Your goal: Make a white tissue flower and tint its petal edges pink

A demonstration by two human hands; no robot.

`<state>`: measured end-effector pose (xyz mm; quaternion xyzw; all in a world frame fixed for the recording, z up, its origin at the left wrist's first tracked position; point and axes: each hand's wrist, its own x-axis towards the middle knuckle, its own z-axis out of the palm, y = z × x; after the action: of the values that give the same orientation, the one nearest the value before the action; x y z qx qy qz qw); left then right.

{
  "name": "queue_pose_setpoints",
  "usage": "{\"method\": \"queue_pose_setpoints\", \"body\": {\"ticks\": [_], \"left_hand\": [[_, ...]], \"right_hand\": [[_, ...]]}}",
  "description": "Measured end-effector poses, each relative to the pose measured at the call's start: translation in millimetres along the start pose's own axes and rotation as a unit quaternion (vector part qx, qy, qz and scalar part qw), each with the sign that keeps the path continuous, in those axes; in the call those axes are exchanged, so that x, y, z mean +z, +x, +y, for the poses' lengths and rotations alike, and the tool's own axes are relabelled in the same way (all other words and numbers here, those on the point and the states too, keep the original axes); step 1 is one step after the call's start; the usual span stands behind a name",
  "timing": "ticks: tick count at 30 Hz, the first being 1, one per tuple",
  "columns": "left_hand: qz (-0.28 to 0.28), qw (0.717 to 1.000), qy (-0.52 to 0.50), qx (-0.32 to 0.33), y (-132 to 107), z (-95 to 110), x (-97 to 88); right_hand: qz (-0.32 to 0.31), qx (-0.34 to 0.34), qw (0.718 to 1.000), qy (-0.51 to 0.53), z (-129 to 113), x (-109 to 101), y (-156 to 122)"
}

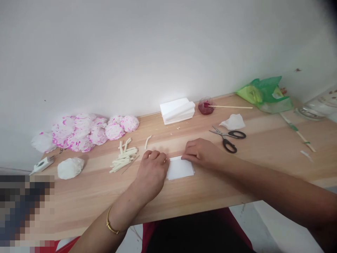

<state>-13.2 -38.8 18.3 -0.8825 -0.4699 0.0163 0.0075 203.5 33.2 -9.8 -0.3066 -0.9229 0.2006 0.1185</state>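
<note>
A small rectangular stack of white tissue paper (180, 169) lies on the wooden table in front of me, with a narrow strip along its far edge turned over. My left hand (154, 170) grips the far left corner, its fingers curled and the thumb hidden. At the far right corner, my right hand (201, 153) pinches the same edge with fingers bent. Left of my left hand is a loose pile of short cream-coloured twisted strips (123, 158), and one single strip (147, 141) lies apart from it.
Black-handled scissors (229, 135) lie beyond my right hand, near a crumpled white tissue (233, 122). Behind stand folded white paper (177, 110) and a cup of dark red liquid (206, 107) with a stick. Pink-edged white paper balls (79, 131) fill the back left; a green bag (265, 95) sits back right.
</note>
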Motion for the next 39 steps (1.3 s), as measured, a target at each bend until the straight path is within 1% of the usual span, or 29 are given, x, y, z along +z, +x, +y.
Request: {"method": "queue_pose_setpoints", "body": {"ticks": [2, 5, 8, 9, 11, 12, 14, 16, 18, 21, 23, 25, 27, 30, 32, 35, 37, 39], "left_hand": [[-0.001, 1.0, 0.014, -0.006, -2.1, 2.6, -1.5], [0.006, 1.0, 0.016, -0.008, -4.0, 4.4, -1.2], [0.022, 0.999, -0.02, -0.014, -3.0, -2.2, 3.5], [0.029, 0.998, -0.048, -0.019, -1.9, -6.3, 5.7], [0.055, 0.988, -0.138, -0.033, 1.0, -15.7, 10.0], [0.067, 0.979, -0.189, -0.039, 2.6, -19.9, 11.7], [0.109, 0.954, -0.269, -0.07, 6.1, -25.3, 13.9], [0.134, 0.935, -0.316, -0.087, 9.6, -25.6, 14.7], [0.128, 0.931, -0.331, -0.085, 12.8, -22.2, 15.1], [0.099, 0.941, -0.317, -0.069, 16.7, -16.2, 16.9], [0.09, 0.945, -0.309, -0.061, 18.4, -13.8, 18.6], [0.088, 0.942, -0.319, -0.061, 19.5, -12.6, 19.7], [0.094, 0.932, -0.342, -0.074, 19.9, -11.7, 19.6], [0.115, 0.914, -0.376, -0.096, 19.5, -9.6, 17.9], [0.138, 0.903, -0.394, -0.101, 18.7, -7.8, 16.7], [0.176, 0.893, -0.404, -0.085, 17.2, -5.8, 16.0], [0.2, 0.892, -0.401, -0.068, 16.2, -5.1, 15.8], [0.22, 0.89, -0.394, -0.064, 15.1, -4.9, 15.4]], "right_hand": [[0.01, 0.017, 0.999, 0.027, 3.1, 3.7, 4.4], [0.01, 0.053, 0.998, 0.038, 0.5, 3.9, 8.6], [-0.007, 0.073, 0.997, 0.04, -6.9, -0.9, 9.6], [-0.017, 0.074, 0.997, 0.035, -9.3, -2.6, 9.5], [-0.038, 0.075, 0.996, 0.02, -13.2, -4.9, 8.9], [-0.046, 0.081, 0.996, 0.012, -14.6, -5.2, 8.5], [-0.052, 0.095, 0.994, -0.001, -16.3, -4.0, 7.7], [-0.048, 0.097, 0.994, -0.008, -17.0, -1.3, 6.8], [-0.029, 0.086, 0.996, -0.016, -17.0, 1.9, 5.9], [0.019, 0.045, 0.998, -0.037, -16.7, 5.5, 4.4], [0.056, 0.01, 0.997, -0.059, -16.6, 7.0, 3.4], [0.088, -0.023, 0.992, -0.085, -16.7, 8.0, 2.6], [0.111, -0.047, 0.987, -0.104, -16.8, 8.4, 2.2], [0.117, -0.06, 0.986, -0.099, -17.3, 6.6, 2.2], [0.097, -0.049, 0.992, -0.067, -17.5, 3.9, 2.3], [0.068, -0.035, 0.997, 0.004, -16.4, 0.0, 2.3], [0.075, -0.041, 0.996, 0.037, -15.0, -1.6, 2.4], [0.101, -0.051, 0.992, 0.061, -13.8, -2.6, 2.4]]}}
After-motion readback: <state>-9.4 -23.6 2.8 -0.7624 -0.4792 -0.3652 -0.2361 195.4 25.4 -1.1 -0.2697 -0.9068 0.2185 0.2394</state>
